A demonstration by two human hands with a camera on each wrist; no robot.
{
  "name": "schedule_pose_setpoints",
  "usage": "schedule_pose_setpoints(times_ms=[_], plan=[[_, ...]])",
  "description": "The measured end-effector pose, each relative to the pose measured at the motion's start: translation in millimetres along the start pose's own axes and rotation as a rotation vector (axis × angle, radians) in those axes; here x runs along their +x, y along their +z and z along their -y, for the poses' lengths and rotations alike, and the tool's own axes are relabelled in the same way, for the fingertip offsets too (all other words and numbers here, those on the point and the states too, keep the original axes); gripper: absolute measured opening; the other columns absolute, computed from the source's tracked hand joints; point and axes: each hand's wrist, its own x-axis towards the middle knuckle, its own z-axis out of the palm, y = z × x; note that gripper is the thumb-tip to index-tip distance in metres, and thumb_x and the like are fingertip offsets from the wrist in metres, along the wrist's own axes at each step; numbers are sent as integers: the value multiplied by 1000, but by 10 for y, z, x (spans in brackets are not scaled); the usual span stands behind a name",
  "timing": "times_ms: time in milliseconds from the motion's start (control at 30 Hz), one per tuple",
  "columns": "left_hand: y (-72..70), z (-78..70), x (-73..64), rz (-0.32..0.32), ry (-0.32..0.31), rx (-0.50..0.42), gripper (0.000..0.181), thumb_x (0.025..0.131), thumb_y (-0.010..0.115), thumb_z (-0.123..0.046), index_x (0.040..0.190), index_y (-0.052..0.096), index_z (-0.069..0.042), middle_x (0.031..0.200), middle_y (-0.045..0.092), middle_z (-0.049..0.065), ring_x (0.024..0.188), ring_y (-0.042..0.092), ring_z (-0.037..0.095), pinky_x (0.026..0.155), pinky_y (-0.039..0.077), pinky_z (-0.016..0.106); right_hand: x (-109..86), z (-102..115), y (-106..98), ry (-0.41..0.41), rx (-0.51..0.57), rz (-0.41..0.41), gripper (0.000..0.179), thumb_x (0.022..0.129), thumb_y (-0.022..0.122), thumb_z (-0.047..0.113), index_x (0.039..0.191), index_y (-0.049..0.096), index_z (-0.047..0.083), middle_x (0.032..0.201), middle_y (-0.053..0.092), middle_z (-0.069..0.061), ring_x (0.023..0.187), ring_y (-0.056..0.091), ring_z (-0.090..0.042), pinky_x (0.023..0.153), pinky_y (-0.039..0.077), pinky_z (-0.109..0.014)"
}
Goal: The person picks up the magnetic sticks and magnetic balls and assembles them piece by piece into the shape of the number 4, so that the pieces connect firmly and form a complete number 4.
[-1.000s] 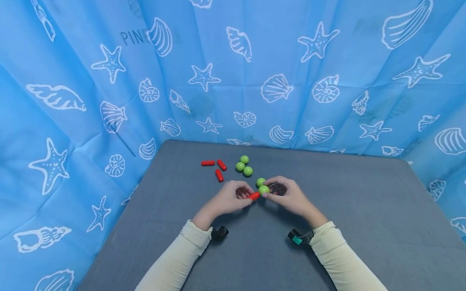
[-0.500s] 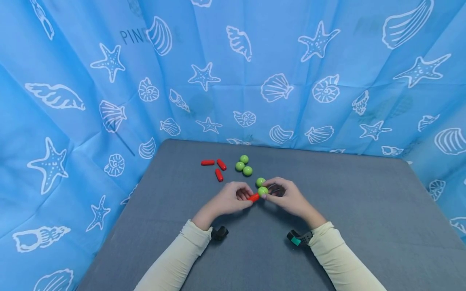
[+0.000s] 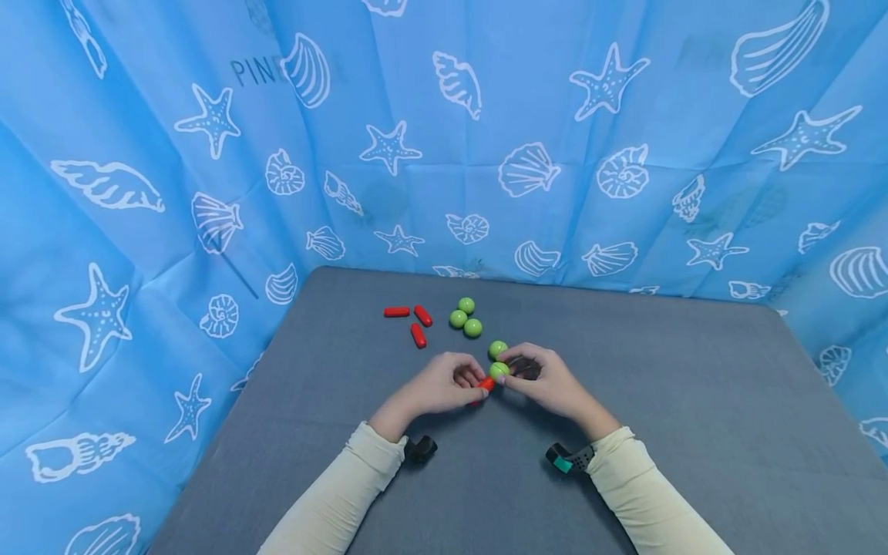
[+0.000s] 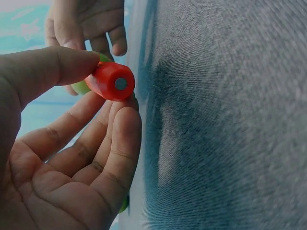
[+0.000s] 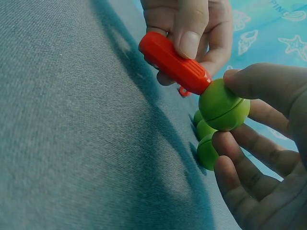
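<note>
My left hand point(image 3: 444, 383) pinches a red rod point(image 5: 168, 60) between thumb and fingers. A round grey disc is set in the rod's near end in the left wrist view. Opposite it, my right hand point(image 3: 548, 379) pinches a green ball point(image 5: 223, 108) with a seam line around it. The rod's far end meets the ball's side in the right wrist view. Just behind the held ball, another green ball point(image 3: 497, 350) sits on the table close to my right fingertips.
Three red rods point(image 3: 418, 335) lie apart from each other at the back left of the grey table point(image 3: 659, 401). Three green balls point(image 3: 458, 318) are clustered to their right. A blue curtain point(image 3: 444, 177) with white shells and starfish hangs behind and beside the table.
The held ball has shifted slightly left and nearer to me. The rod has come slightly nearer to me too and tilts more steeply. The loose rods and balls have stayed in place.
</note>
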Motion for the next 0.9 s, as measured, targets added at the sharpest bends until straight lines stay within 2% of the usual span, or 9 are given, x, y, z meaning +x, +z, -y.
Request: schedule_pose_setpoints(times_ms=[333, 700, 900], plan=[[20, 39, 5, 11, 6, -13, 13, 97, 80, -21, 107, 74, -15, 96, 74, -3, 88, 71, 10, 81, 58, 24, -8, -26, 44, 3, 5, 14, 28, 98, 78, 14, 124, 72, 7, 119, 73, -11, 100, 70, -21, 84, 58, -30], [-17, 116, 16, 55, -38, -77, 14, 96, 80, -23, 105, 76, -13, 96, 77, -2, 88, 73, 10, 81, 59, 25, 2, -41, 104, 30, 12, 26, 25, 100, 76, 17, 124, 73, 9, 119, 73, -11, 101, 71, -21, 85, 59, -29], [-40, 102, 13, 42, -93, -62, 11, 96, 80, -23, 101, 78, -13, 92, 75, -2, 81, 70, 11, 73, 58, 28, 11, -79, 82, 3, 11, 8, 25, 100, 74, 11, 123, 72, 3, 116, 75, -14, 98, 72, -19, 81, 59, -28]])
